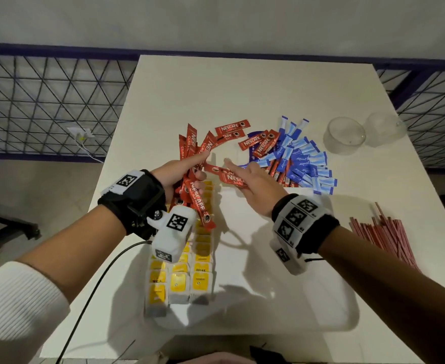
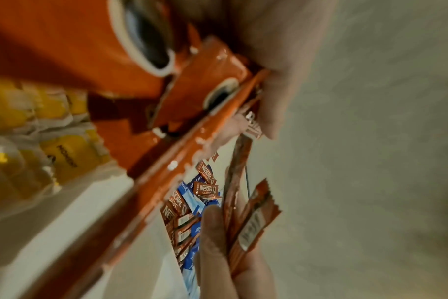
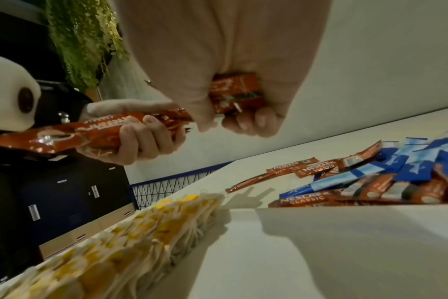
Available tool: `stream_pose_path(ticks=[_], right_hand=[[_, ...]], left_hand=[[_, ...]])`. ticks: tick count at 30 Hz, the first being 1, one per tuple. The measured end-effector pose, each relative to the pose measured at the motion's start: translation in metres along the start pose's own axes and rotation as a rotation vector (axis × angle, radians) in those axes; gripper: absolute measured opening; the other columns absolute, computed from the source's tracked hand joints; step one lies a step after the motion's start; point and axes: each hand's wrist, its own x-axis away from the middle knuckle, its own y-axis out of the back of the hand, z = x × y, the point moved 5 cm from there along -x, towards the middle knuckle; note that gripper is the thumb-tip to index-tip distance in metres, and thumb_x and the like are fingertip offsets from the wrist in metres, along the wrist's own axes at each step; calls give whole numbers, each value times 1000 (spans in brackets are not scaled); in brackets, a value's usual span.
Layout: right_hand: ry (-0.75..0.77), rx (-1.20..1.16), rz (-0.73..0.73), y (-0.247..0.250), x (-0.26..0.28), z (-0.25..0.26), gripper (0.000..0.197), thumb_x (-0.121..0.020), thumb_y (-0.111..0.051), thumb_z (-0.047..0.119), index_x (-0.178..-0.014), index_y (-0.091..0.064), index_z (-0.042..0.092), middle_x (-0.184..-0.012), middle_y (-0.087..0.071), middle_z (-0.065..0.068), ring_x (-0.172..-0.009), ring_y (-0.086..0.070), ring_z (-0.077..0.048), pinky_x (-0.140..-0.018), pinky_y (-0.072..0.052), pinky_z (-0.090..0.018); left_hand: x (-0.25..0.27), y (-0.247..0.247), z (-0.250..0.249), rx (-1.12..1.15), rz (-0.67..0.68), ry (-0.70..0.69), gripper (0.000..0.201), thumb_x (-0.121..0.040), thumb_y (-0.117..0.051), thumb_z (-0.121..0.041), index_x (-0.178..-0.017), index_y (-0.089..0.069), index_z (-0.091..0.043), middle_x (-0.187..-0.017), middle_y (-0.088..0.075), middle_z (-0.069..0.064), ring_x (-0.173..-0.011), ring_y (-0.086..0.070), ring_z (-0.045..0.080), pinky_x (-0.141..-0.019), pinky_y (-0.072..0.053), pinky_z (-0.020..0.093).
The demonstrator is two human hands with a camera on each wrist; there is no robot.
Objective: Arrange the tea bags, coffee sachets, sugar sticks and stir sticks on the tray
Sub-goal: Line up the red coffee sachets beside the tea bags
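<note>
My left hand point(image 1: 187, 174) grips a fanned bundle of red coffee sachets point(image 1: 197, 203) above the far left end of the white tray point(image 1: 281, 285). In the left wrist view, the thumb and fingers of that left hand point(image 2: 241, 172) clamp the bundle point(image 2: 166, 113). My right hand point(image 1: 239, 177) holds a single red coffee sachet point(image 1: 229, 177) whose end meets the bundle; in the right wrist view, the right hand's point(image 3: 243, 121) fingers curl round this sachet point(image 3: 233, 91). Yellow-tagged tea bags point(image 1: 182, 271) fill rows on the tray's left side. Beyond the tray lie loose coffee sachets point(image 1: 258, 143), blue sugar sticks point(image 1: 303, 158) and, at the right, red stir sticks point(image 1: 384, 237).
Two clear plastic cups point(image 1: 345, 135) stand at the table's back right. A black cable point(image 1: 98, 285) runs under my left forearm. A dark wire fence point(image 1: 45, 106) borders the table's far and left sides. The tray's rim point(image 3: 345, 208) rises close to my right wrist.
</note>
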Motion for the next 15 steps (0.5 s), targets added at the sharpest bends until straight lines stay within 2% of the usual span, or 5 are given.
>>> stream_pose_path(ticks=[5,8,10,12,15], right_hand=[[53,-168,-73,1,3,-4,65,-95,-45,13,-148,-7,16,-99,-26,-2,-93,-34,-17,-95,-32,-16],[-15,-424,-46,8,7,-6,52,-98,-40,13,-145,-20,2,-92,-32,8,-89,-39,-12,-83,-29,2],[-94,-607,1,15,10,-12,43,-98,-38,13,-138,-36,-4,-95,-53,2,-86,-54,-16,-71,-42,-9],[-140,-684,2,20,12,-21,36,-97,-43,11,-132,-48,4,-83,-57,9,-71,-54,2,-62,-39,-8],[-171,-639,35,21,12,-28,30,-90,-57,12,-119,-61,7,-104,-63,3,-90,-57,0,-73,-37,-4]], left_hand=[[-3,-6,5,-94,54,-10,46,-89,-49,-13,-43,-45,-15,-40,-37,-2,-33,-37,10,-44,-46,19],[-6,-8,5,-99,41,-40,50,-91,-42,-6,-41,-42,-14,-39,-37,0,-34,-37,11,-46,-46,19],[-6,-9,4,-97,42,-75,49,-91,-42,-3,-42,-43,-13,-41,-38,-1,-34,-38,10,-45,-47,20],[-6,-9,4,-103,24,-106,44,-90,-44,-1,-48,-43,-12,-43,-38,-1,-34,-39,10,-45,-47,21],[-6,-9,4,-135,-14,-147,37,-90,-47,-1,-54,-42,-10,-44,-40,0,-35,-41,10,-45,-47,22]])
